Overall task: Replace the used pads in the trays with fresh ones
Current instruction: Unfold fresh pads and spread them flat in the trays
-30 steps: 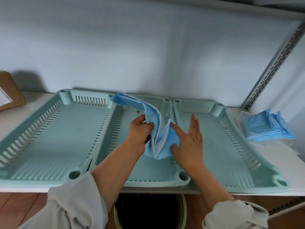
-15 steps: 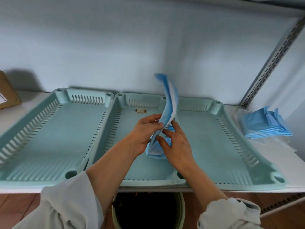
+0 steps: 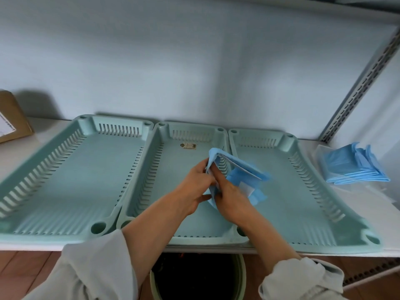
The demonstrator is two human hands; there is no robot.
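Note:
Three pale green slotted trays stand side by side on a white shelf: a left tray (image 3: 65, 176), a middle tray (image 3: 168, 169) and a right tray (image 3: 292, 191). All three show bare floors. Over the middle tray's right wall, both hands hold a folded blue pad (image 3: 244, 172) with a white underside. My left hand (image 3: 194, 189) grips its left edge. My right hand (image 3: 229, 195) pinches the pad from below, fingers tucked into the folds. The pad's loose part hangs over toward the right tray.
A stack of folded blue pads (image 3: 355, 167) lies on the shelf right of the trays. A cardboard box (image 3: 10, 120) sits at the far left. A dark-lined bin (image 3: 197, 276) stands below the shelf edge. A perforated metal upright (image 3: 359, 87) rises at the right.
The pad stood upright between the hands half a second ago; now it has swung down and rightward over the right tray's edge. Both hands stayed together over the middle tray.

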